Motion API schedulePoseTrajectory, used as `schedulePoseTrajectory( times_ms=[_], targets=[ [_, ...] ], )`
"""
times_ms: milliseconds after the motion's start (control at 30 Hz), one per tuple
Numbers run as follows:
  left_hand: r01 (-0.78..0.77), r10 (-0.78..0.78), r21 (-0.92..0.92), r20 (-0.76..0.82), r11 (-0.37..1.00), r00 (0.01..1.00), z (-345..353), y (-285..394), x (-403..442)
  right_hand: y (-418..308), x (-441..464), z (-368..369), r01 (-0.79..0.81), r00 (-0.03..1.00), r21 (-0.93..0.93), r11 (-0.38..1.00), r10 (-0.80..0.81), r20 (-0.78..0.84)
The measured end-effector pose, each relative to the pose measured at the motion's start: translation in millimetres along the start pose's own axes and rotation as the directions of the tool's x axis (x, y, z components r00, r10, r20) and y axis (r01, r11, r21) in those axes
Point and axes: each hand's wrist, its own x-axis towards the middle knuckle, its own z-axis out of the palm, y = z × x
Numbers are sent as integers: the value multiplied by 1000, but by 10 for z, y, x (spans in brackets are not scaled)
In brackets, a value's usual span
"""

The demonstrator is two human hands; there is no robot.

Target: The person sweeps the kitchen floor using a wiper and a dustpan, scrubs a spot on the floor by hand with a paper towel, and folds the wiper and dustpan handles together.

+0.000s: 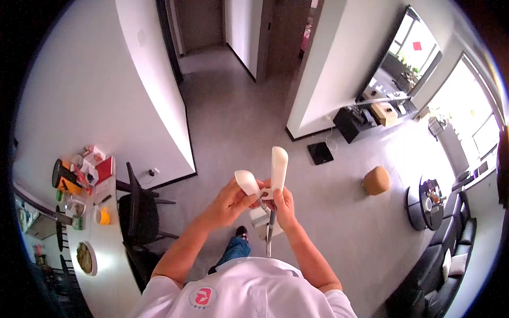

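In front of my body I hold two grey poles with white handles at their tops. My left hand (231, 202) is closed around the shorter-looking white handle (246, 181), which leans to the left. Closed on the other is my right hand (285, 208), near the lower end of the longer white handle (279, 165). A small white joining piece shows between my fingers where the two handles meet. A grey pole (271, 228) runs down toward the floor. Below my hands is a white part (259, 217) at the poles' lower end, partly hidden, its exact kind unclear.
At left stands a white table (108, 265) with a round dish, a yellow cup (102, 215) and clutter, beside a black chair (139, 206). On the right are a tan stool (377, 180), a round black table (430, 204), a black sofa (440, 265) and a black floor scale (320, 153).
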Motion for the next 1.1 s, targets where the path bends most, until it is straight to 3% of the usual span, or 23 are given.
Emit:
schedulePoseTrajectory(
  times_ms=[133, 200, 267, 367, 500, 600, 667, 767, 867, 933, 967, 1100],
  targets=[
    [11, -17, 73, 94, 997, 995, -632, -75, 698, 78, 944, 22, 7, 999, 28, 1000, -8, 41],
    [48, -48, -2, 67, 999, 997, -851, -36, 940, 112, 1282, 33, 11, 998, 33, 999, -14, 65],
    [-60, 55, 81, 54, 995, 997, -1069, -64, 1263, 190, 1647, 20, 31, 997, 27, 999, -32, 70],
    [-60, 45, 214, 72, 975, 996, -1402, -62, 1689, 319, 2160, -18, 85, 993, -9, 996, -84, 82],
    [-91, 82, 228, 51, 969, 995, -1805, -138, 2295, 443, 2931, -121, 70, 990, 7, 998, -71, 121],
    [-90, 85, 323, 31, 942, 996, -2043, -143, 2707, 507, 3486, -202, 177, 975, -51, 983, -168, 145],
    [-51, 49, 212, 14, 976, 999, -2269, -187, 3062, 464, 3960, -215, 112, 966, -26, 993, -102, 239],
    [-71, 76, 341, -1, 937, 997, -2586, -199, 3568, 364, 4593, -262, 151, 951, -48, 987, -132, 280],
    [-49, 57, 339, -15, 940, 998, -2916, -242, 3873, 555, 5117, -294, 72, 938, -55, 996, -49, 342],
    [-15, 23, 292, -24, 956, 999, -3136, -292, 4099, 648, 5455, -260, 115, 943, 35, 993, -120, 309],
    [-15, 29, 293, -43, 956, 999, -3207, -306, 4214, 623, 5600, -256, 119, 948, -5, 993, -112, 299],
    [3, 26, 235, -119, 972, 993, -3619, -438, 4643, 801, 6278, -226, 137, 907, 4, 991, -127, 403]
  ],
)
